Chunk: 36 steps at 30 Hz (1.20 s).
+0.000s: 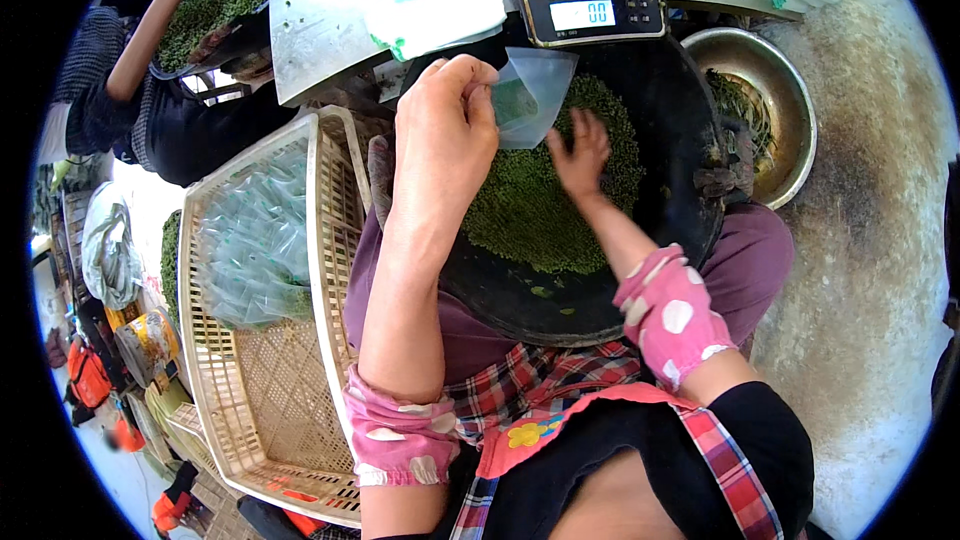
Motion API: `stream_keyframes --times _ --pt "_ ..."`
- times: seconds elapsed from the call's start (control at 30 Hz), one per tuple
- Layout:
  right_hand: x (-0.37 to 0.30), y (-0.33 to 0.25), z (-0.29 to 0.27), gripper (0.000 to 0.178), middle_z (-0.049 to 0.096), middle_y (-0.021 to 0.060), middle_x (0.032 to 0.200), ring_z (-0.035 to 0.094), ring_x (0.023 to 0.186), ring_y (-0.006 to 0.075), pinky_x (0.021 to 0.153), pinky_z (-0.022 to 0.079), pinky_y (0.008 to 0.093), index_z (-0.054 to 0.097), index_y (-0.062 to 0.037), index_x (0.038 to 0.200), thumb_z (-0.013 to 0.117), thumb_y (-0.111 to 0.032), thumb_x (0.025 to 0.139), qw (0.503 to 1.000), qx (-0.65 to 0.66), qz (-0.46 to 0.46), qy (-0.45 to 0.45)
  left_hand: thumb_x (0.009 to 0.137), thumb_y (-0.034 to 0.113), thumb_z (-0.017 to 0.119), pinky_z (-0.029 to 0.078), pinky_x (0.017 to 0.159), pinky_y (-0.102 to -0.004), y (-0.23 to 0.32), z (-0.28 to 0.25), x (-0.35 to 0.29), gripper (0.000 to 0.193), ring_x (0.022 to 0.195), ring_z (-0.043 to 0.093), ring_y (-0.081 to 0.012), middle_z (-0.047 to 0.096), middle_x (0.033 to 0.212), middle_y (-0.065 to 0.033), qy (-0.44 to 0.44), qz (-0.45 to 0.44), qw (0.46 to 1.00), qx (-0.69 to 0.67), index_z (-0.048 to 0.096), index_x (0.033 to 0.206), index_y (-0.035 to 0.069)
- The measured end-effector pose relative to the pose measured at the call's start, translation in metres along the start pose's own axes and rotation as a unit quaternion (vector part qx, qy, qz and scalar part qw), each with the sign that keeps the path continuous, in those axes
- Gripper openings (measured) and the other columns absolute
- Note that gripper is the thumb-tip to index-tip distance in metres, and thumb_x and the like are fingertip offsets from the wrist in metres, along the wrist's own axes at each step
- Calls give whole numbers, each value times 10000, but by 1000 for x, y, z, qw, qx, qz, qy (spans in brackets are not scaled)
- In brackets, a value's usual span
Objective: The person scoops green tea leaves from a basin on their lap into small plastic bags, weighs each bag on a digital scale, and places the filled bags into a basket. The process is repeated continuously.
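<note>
One clear plastic bag [540, 90], long axis unclear, pinched in the left hand [446, 120] over a black basin [672, 120] of small green berries [530, 215], the right hand [582, 160], fingers spread, lying nearer them.

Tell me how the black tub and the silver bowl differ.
The black tub looks wider and dull; the silver bowl looks smaller and shines. The black tub holds small green grains, the right hand on or over them; the silver bowl, stringy scraps. Both are round and open-topped.
</note>
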State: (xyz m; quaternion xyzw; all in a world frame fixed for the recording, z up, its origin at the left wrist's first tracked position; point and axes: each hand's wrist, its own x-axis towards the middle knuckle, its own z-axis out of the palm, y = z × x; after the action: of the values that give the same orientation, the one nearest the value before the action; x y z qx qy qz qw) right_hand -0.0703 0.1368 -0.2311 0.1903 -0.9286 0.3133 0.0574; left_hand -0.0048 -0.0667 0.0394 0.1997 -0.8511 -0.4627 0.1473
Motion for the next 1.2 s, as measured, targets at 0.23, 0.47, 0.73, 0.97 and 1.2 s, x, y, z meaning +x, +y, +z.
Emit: stream_keyframes --times 0.23,0.47,0.73,0.97,1.2 --pt "-83 -130 -16 530 501 137 1314 422 1241 362 1028 327 503 586 -129 1235 730 -405 805 957 141 -100 -233 915 -22 559 475 525 -241 7 0 -3 31 615 611 -91 638 817 -71 -12 -37 999 -24 546 890 -12" --pt "-60 -12 -85 528 532 122 1265 549 1116 362 916 466 502 592 -166 1204 791 -224 718 910 -41 -181 -371 877 -2 613 455 521 -254 4 12 -5 132 571 594 -89 636 700 -78 -36 4 999 0 667 995 -28" --pt "15 -55 -151 287 660 70 895 641 638 145 538 510 293 585 -75 1094 689 -227 873 674 551 425 -248 749 -92 542 528 748 -393 -5 33 -11 376 846 666 -323 657 1035 -161 -41 61 997 40 701 1076 2" --pt "75 -132 -197 693 632 106 910 639 825 293 756 530 413 613 -82 910 365 -729 918 506 811 263 -132 708 -55 565 548 758 -438 -10 73 -19 192 824 681 -373 685 845 -217 -167 8 978 122 718 804 9" --pt "86 -147 -190 809 661 140 1039 641 1025 289 932 510 434 583 -41 1116 247 -751 924 559 796 191 -135 707 1 598 520 738 -428 -5 74 -18 206 857 675 -400 665 818 -274 -168 -5 986 -12 634 888 -92"
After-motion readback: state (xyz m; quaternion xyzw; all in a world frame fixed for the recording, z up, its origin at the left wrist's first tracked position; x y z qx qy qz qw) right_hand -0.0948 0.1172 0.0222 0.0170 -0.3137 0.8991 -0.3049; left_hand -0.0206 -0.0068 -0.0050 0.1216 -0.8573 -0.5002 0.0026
